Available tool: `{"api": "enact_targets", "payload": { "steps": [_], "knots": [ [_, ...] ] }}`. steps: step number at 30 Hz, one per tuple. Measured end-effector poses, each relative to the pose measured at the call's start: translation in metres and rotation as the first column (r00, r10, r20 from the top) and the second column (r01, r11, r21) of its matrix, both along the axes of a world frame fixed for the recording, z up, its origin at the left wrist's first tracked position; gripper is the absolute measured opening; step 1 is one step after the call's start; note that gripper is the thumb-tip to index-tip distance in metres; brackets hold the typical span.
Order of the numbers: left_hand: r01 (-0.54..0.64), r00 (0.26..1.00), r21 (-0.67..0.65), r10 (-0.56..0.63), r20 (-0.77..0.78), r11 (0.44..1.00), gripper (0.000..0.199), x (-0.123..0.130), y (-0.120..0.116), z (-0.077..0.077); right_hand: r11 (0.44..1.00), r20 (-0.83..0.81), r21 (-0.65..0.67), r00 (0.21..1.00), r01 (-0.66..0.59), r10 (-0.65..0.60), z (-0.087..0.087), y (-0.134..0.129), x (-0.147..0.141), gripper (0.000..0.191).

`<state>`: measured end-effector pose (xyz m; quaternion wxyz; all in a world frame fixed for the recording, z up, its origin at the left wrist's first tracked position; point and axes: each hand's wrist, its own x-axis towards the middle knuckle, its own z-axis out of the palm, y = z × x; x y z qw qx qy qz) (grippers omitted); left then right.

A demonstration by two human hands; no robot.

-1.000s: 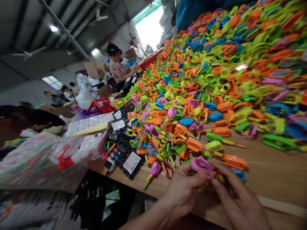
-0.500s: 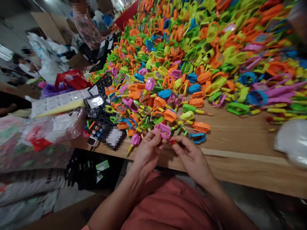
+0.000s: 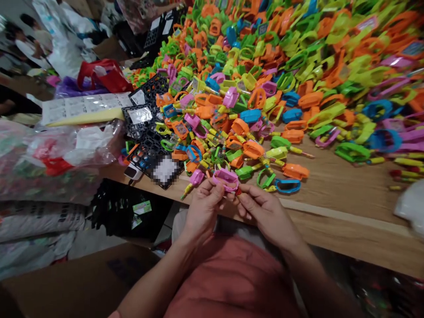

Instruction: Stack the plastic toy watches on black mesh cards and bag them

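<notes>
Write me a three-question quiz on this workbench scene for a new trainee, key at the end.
1. What colour is the plastic band in the left hand? A blue, B pink, C green.
2. True or false: in the picture, the red bag lies to the right of the pile of bands.
3. Fill in: the right hand pinches a small ____ piece beside the band.

Key: 1 B; 2 false, it lies to the left; 3 red.

You can read no text here. At ten o'clock, the print on the sheet [image 3: 89, 105] and the white label [image 3: 140, 115] is too small for you to read; between eight and nine o'clock, lettering on the sack [image 3: 43, 221] is blurred.
</notes>
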<state>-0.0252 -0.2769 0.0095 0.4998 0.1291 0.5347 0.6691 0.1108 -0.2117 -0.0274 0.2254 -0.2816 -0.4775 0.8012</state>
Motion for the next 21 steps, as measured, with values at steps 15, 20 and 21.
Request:
{"api": "enact_targets", "payload": {
  "steps": [15, 20, 21],
  "knots": [
    [0.148, 0.989, 0.142, -0.145, -0.029, 0.979, 0.036, -0.048, -0.032, -0.022, 0.992, -0.086, -0.126, 0.996, -0.016, 0.005, 0.006, -0.023, -0.031, 0.035],
    [0.166, 0.984, 0.177, -0.15, -0.099, 0.97, 0.028, -0.05, -0.043, -0.028, 0.998, -0.063, -0.063, 0.998, -0.009, 0.005, -0.003, -0.031, -0.041, 0.035],
    [0.186, 0.979, 0.18, -0.168, -0.112, 0.966, 0.026, -0.051, -0.044, -0.027, 0.998, -0.06, -0.056, 0.998, -0.012, 0.009, -0.004, -0.033, -0.043, 0.036]
  ]
}}
